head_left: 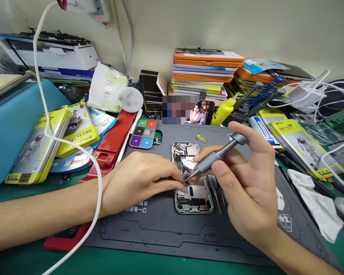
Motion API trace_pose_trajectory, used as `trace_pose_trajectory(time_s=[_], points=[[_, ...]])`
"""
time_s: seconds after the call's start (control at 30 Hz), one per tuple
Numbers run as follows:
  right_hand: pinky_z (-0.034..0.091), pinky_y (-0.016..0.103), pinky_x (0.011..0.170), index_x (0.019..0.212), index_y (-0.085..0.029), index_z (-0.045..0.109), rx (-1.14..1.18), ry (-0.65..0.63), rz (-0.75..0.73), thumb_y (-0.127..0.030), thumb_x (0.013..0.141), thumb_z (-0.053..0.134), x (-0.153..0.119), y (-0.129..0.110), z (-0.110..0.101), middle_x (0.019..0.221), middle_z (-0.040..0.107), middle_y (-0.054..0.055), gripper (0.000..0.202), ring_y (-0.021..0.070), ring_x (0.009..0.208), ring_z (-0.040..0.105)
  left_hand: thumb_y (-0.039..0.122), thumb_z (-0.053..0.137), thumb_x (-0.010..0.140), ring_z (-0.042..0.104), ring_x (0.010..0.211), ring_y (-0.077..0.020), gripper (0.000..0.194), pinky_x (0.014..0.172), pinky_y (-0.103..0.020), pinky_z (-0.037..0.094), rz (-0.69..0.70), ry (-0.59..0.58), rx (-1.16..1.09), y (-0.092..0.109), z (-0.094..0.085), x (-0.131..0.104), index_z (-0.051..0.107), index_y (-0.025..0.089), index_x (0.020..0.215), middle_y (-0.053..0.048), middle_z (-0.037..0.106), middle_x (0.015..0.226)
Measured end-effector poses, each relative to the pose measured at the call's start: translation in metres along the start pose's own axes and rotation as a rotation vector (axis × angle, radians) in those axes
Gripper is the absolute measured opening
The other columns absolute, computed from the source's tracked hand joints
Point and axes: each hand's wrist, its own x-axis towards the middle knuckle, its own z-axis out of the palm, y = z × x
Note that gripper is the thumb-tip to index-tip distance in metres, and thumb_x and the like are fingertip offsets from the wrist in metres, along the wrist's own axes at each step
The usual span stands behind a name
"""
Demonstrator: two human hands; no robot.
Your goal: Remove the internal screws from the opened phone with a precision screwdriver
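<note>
An opened smartphone (199,191) lies on a dark grey work mat (160,233), its inner parts showing. My right hand (246,183) grips a grey precision screwdriver (215,157), which slants down to the left with its tip at the phone's middle. From the left, my left hand (143,173) reaches over the phone's left edge. Its thumb and fingertips are pinched together near the screwdriver tip; whatever they hold, if anything, is hidden. More small screwdrivers (215,187) lie just right of the phone, partly behind my right hand.
A colour-coded screw tray (143,133) sits behind my left hand. A propped phone (202,112) plays a video at the back. Yellow battery boxes (304,147) flank the mat, and a white cable (99,183) crosses above my left forearm. Orange boxes (208,59) are stacked by the wall.
</note>
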Motion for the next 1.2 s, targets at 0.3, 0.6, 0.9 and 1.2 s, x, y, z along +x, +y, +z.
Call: trace_pose_trajectory(time_s=[0.3,0.6,0.9,1.2], points=[[0.067,0.036,0.078,0.148,-0.038,0.047,-0.051,-0.015,-0.045,-0.014,0.107,0.054,-0.0004,0.0003,0.0014,0.105,0.073,0.003,0.048,0.0195,0.095,0.073,0.022,0.070,0.103,0.073,0.087,-0.0115,0.011,0.085,-0.018,0.049,0.040,0.001,0.002,0.0023,-0.0017,-0.0003,0.076,0.014,0.103,0.000,0.080,0.096],[0.067,0.031,0.079,0.149,-0.037,0.046,-0.021,-0.021,-0.049,-0.014,0.107,0.055,0.0001,0.0022,0.0016,0.107,0.072,0.003,0.049,0.0164,0.097,0.072,0.020,0.069,0.103,0.075,0.086,-0.0116,0.010,0.084,-0.018,0.049,0.028,0.025,0.008,0.0035,-0.0011,0.0006,0.077,0.014,0.102,0.000,0.082,0.097],[0.067,0.030,0.079,0.149,-0.040,0.046,-0.054,-0.013,-0.049,-0.014,0.107,0.055,0.0004,0.0012,0.0019,0.107,0.071,0.002,0.050,0.0158,0.094,0.072,0.021,0.070,0.103,0.076,0.086,-0.0111,0.010,0.083,-0.017,0.050,0.022,0.043,-0.018,0.0023,-0.0009,0.0004,0.078,0.015,0.102,0.001,0.082,0.096],[0.069,0.030,0.075,0.148,-0.042,0.046,0.001,-0.008,0.044,-0.018,0.107,0.057,0.0010,0.0019,0.0009,0.105,0.073,0.002,0.049,0.0166,0.090,0.072,0.021,0.071,0.102,0.076,0.087,-0.0108,0.008,0.084,-0.017,0.050,0.026,0.025,-0.036,0.0025,-0.0021,0.0002,0.077,0.015,0.102,0.001,0.082,0.096]])
